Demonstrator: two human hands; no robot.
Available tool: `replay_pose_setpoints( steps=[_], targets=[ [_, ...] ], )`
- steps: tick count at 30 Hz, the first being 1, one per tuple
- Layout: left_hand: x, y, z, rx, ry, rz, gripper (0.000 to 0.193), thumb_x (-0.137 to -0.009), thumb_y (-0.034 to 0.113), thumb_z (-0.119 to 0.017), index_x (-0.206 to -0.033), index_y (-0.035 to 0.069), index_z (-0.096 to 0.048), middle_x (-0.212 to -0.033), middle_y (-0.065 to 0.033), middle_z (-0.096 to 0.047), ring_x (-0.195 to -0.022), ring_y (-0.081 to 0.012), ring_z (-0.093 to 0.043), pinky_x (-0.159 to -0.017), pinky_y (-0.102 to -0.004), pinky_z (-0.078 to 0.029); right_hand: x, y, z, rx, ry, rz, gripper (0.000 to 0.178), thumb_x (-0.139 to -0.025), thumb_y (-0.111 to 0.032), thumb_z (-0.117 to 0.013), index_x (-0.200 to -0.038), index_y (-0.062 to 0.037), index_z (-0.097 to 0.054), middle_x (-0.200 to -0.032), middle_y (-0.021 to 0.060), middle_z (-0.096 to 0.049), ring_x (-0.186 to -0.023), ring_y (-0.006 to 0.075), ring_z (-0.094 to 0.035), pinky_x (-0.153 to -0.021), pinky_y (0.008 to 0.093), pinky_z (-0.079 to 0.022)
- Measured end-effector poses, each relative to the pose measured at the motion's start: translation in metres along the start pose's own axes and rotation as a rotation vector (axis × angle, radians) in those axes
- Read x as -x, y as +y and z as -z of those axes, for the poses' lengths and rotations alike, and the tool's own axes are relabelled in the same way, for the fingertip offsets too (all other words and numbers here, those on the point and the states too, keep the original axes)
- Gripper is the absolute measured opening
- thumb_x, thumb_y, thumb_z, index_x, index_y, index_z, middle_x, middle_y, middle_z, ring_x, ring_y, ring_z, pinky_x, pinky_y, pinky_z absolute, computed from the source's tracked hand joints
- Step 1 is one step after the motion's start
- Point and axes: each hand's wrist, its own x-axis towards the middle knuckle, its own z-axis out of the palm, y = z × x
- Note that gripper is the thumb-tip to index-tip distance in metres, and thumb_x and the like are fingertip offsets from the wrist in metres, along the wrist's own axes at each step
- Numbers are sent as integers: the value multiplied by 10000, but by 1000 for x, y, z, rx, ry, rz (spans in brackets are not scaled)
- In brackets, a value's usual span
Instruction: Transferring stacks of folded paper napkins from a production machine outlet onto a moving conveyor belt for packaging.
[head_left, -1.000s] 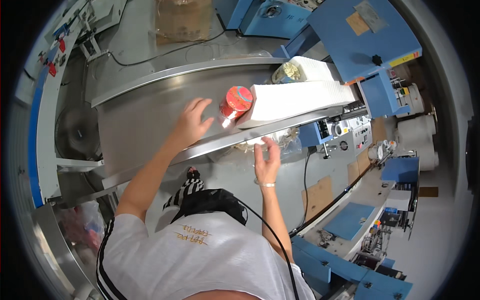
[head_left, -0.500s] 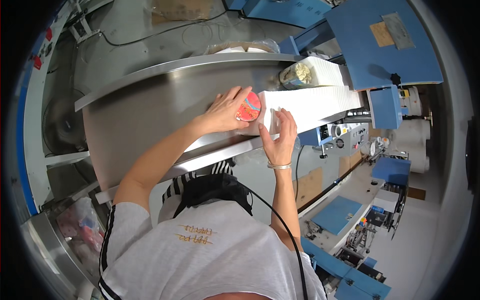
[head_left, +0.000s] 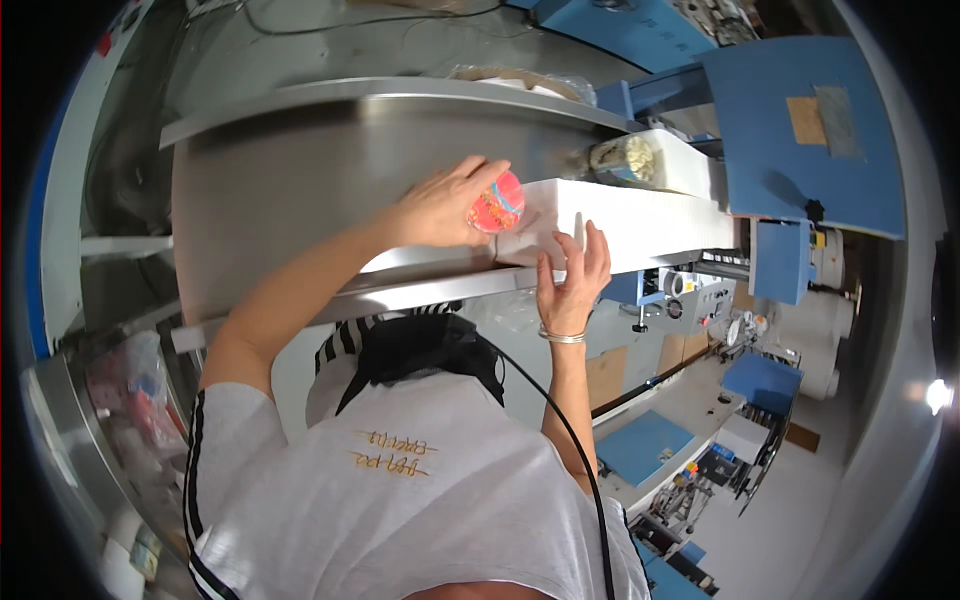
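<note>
My left hand [head_left: 445, 207] is wrapped round a round red thing [head_left: 497, 203] with a printed blue and orange face; its body is hidden. It stands at the left end of a long row of white paper sheets, packed upright like napkins [head_left: 640, 218]. At the near side of that row is my right hand [head_left: 573, 275], thumb and fingers bent and apart, fingertips by a raised sheet edge. Whether they touch it I cannot tell. The row lies on a metal table [head_left: 290, 200] with raised edges.
Behind the row, a clear jar [head_left: 622, 160] with pale contents rests against a second white stack [head_left: 685, 160]. A blue machine [head_left: 800, 130] stands at the right end. The table's metal rail [head_left: 400, 295] runs in front of me; a black cable [head_left: 550, 410] hangs across my shirt.
The view has shifted, with the table's far rail higher in the picture. My left hand keeps the round red thing at the row's end. The right hand's fingers sit lower on the row's near side.
</note>
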Motion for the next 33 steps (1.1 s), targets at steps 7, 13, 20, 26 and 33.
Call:
replay_pose_setpoints(
  steps=[7,13,20,26,33],
  targets=[
    [27,-26,31,-10,225,17,871,-603,253,-766,-1355,55,-374,-1259,-163,-465,-1093,-363,-536,-892,-410,-473,3,10,-3,103,1,51,271,-789,-179,-672,-1060,-187,-666,-1336,121,-464,-1243,354,-391,-1006,454,-302],
    [34,-43,44,123,368,87,865,-635,188,-798,-1375,40,-377,-1317,-167,-457,-1182,-317,-488,-982,-370,-416,7,14,-2,79,-6,61,280,-784,-208,-699,-1062,-189,-676,-1335,122,-468,-1247,365,-386,-1010,458,-302],
    [37,-36,46,209,371,145,881,-639,233,-808,-1377,26,-373,-1309,-176,-462,-1178,-319,-492,-981,-370,-416,11,13,-1,119,-1,53,286,-777,-242,-718,-1058,-200,-685,-1352,115,-453,-1271,369,-352,-1028,452,-288],
    [28,-35,29,-111,418,27,870,-624,296,-787,-1358,47,-392,-1260,-167,-474,-1122,-340,-515,-933,-418,-426,9,10,-1,151,16,47,278,-767,-247,-716,-1041,-210,-686,-1355,116,-447,-1275,369,-344,-1034,450,-269],
    [19,-51,21,-215,504,-36,893,-618,285,-796,-1374,62,-377,-1265,-178,-460,-1152,-342,-480,-966,-438,-379,10,9,-4,132,42,42,301,-756,-228,-690,-1056,-227,-678,-1361,117,-436,-1275,375,-336,-1035,456,-254]
  ],
)
